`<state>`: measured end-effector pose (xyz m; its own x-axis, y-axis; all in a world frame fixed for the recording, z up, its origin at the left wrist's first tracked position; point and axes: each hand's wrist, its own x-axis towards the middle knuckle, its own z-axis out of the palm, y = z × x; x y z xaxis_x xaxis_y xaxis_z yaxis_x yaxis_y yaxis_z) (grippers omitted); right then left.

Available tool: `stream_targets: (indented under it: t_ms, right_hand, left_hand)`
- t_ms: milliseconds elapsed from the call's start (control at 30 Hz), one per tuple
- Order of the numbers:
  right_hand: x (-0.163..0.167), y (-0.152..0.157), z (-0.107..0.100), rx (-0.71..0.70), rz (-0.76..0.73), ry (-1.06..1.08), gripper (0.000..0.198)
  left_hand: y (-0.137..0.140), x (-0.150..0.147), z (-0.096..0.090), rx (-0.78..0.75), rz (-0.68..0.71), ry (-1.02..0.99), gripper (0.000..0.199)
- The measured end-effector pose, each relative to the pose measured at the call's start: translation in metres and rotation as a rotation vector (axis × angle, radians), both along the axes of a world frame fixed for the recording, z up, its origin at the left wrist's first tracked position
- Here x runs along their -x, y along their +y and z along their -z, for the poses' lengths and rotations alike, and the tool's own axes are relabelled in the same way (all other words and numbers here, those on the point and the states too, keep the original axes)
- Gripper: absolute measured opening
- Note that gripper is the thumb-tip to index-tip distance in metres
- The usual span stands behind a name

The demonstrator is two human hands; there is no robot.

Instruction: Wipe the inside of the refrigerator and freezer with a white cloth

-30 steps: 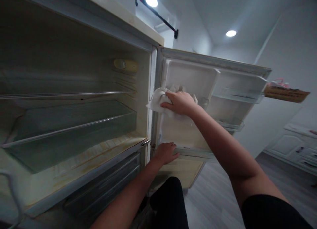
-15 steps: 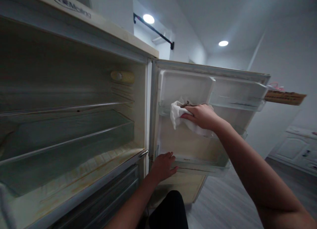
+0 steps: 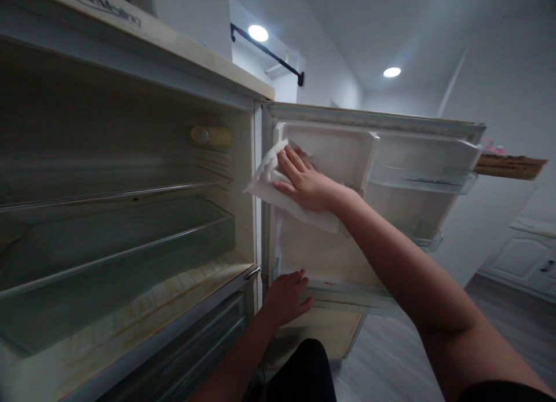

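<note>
Black fabric covers the knee (image 3: 302, 373) nearest us; just beyond, the left hand (image 3: 286, 298) sits with fingers apart, gripping nothing visible. Yellow-brown stains (image 3: 158, 309) mark the compartment floor, so plenty seems left to wipe! Further on, the right hand (image 3: 306, 185) has hold of the white cloth (image 3: 264, 185), fingers flattened across it, against the fridge door (image 3: 321, 257); that panel looks paler, perhaps partly done. Far back: white cabinets (image 3: 516, 257).

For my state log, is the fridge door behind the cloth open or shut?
Open: the fridge door stands out from the cabinet, with the shelves inside showing.
</note>
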<state>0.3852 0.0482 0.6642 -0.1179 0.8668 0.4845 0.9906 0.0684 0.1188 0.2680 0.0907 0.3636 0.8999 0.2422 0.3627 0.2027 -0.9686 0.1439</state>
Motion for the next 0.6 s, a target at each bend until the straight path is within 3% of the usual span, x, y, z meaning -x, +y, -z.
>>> stream_targets:
  t_ms: [67, 200, 433, 600]
  right_hand:
    - [-0.002, 0.019, -0.004, 0.090, -0.014, 0.050, 0.094]
    - [-0.020, 0.029, -0.015, 0.103, 0.015, 0.042, 0.091]
    - [-0.041, -0.026, -0.019, -0.103, 0.232, -0.303, 0.081]
    - [-0.037, -0.054, -0.020, -0.231, 0.374, -0.346, 0.061]
  left_hand:
    - [0.001, 0.001, 0.000, -0.004, -0.004, 0.006, 0.046]
    - [0.002, 0.005, 0.000, -0.002, -0.006, 0.034, 0.049]
    - [0.004, 0.011, -0.002, 0.014, 0.013, 0.030, 0.050]
    - [0.004, 0.015, -0.002, 0.013, 0.014, -0.002, 0.049]
